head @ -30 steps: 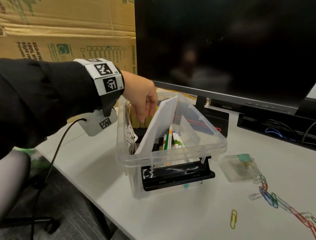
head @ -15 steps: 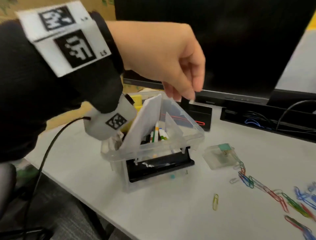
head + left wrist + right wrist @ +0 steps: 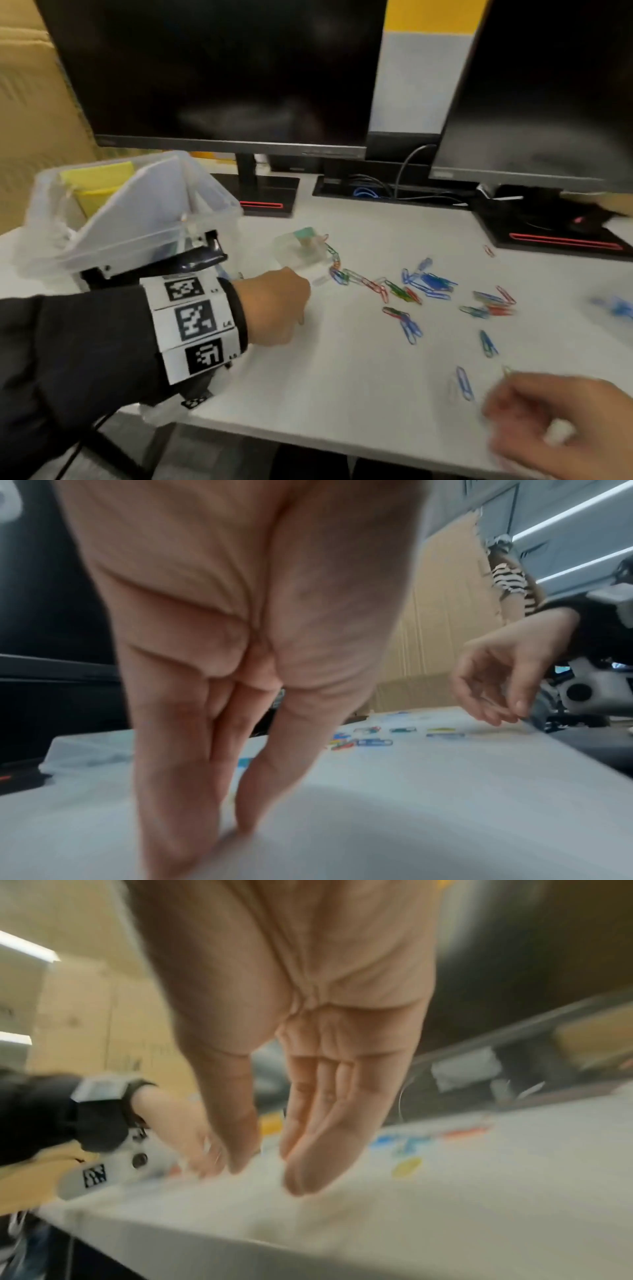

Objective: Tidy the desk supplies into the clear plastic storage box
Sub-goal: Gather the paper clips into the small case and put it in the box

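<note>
The clear plastic storage box point(image 3: 212, 205) stands at the left of the desk with a white pad, yellow notes and pens inside. Just right of it my left hand point(image 3: 299, 317) points down at the desk, its thumb and forefinger tips point(image 3: 240, 827) meeting on a yellow paper clip point(image 3: 301, 320) that is mostly hidden. Coloured paper clips point(image 3: 397, 291) lie scattered and chained across the middle, beside a small clear clip case point(image 3: 301, 250). My right hand point(image 3: 507, 407) hovers blurred at the near right, fingers loose and empty, by a blue clip point(image 3: 464, 382).
Two dark monitors point(image 3: 219, 68) stand at the back on black bases point(image 3: 267, 198), with cables point(image 3: 376, 192) between them. Cardboard point(image 3: 30, 102) rises at the left. The desk's front edge point(image 3: 308, 442) runs just below my hands.
My left hand came out of the storage box, rose, then dropped onto the desk right of it. The view swung right, and my right hand came into sight.
</note>
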Demonstrator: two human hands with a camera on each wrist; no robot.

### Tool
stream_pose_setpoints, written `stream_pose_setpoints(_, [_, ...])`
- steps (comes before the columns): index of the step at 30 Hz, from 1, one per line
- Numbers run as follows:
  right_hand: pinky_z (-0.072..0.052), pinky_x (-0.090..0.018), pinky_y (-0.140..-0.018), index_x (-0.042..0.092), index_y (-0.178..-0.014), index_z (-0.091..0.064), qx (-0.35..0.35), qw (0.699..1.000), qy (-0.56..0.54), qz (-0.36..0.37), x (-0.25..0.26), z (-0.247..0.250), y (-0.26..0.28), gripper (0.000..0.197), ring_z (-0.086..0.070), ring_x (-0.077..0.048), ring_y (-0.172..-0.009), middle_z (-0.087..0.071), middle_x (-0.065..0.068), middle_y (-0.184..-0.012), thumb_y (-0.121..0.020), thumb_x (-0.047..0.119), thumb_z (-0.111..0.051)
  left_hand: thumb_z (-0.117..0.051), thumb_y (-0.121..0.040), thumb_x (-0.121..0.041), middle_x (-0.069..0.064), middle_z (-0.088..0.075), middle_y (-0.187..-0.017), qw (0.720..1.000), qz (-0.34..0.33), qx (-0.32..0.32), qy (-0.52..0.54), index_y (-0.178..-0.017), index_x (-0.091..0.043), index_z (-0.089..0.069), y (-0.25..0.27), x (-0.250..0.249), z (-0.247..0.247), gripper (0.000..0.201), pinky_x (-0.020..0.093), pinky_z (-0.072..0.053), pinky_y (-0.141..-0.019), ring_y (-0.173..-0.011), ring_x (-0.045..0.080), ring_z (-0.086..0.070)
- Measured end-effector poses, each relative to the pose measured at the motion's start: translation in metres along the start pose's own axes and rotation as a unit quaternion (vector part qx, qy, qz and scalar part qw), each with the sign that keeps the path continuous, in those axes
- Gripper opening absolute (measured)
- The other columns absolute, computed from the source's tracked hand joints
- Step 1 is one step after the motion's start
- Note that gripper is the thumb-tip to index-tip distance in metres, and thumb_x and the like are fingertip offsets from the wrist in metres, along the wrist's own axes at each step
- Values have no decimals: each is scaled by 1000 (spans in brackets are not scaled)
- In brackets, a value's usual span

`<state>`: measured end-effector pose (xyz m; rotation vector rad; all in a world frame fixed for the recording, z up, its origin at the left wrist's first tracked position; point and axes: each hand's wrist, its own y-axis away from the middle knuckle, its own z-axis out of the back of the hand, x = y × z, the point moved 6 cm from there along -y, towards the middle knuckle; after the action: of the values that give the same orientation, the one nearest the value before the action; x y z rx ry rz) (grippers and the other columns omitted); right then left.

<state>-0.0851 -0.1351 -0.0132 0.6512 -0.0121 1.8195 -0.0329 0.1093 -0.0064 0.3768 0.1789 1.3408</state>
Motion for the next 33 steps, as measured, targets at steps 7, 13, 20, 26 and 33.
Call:
stream_pose_setpoints(7, [-40,-8,-60,29,-86,-61,-53,997,39,51,9,19,-50,13,-53,-6,-66,-56,9,-77,-78,23,-69,-47,-89,-11,11,-59,-123,986,-99,-113,79,-119,-7,-58,-26,-48,12,32,31,-45,-93,-114,28,-55])
stream_pose_setpoints(13, [-40,-18,-79,34,-103,-53,-96,988,117,-1,-15,34,-42,22,-53,-7,-91,-53,10,-107,-84,42,-57,-48,-91,-25,5,-48,-134,975,-38,-211,56,-132,-15,-40,-12,-34,20,43,35,-46,-93,-121,24,-48])
stream_pose_setpoints(20, [-35,-27,-79,19,-105,-44,-23,968,177,-174,-58,27,-35,55,-38,-17,-89,-30,-2,-100,-82,69,-33,-22,-100,-43,15,-56,-125,985,170,26,-30,-120,-4,-54,-18,12,-10,55,35,-41,-98,-116,30,-52])
stream_pose_setpoints(26, [-38,-20,-90,27,-113,-50,-9,996,91,17,-10,19,-52,39,-49,-9,-95,-42,8,-106,-87,55,-41,-27,-99,-44,20,-40,-137,992,119,-5,43,-133,1,-39,-25,-26,-11,57,35,-36,-100,-123,31,-41])
stream_pose_setpoints(33, [-44,-36,-96,12,-124,-47,-168,952,204,-154,-64,64,-48,45,-45,-27,-117,-44,-9,-124,-88,38,-50,-29,-98,-47,26,-16,-151,963,267,1,-25,-143,9,-14,-18,7,-5,73,44,-29,-112,-139,39,-22])
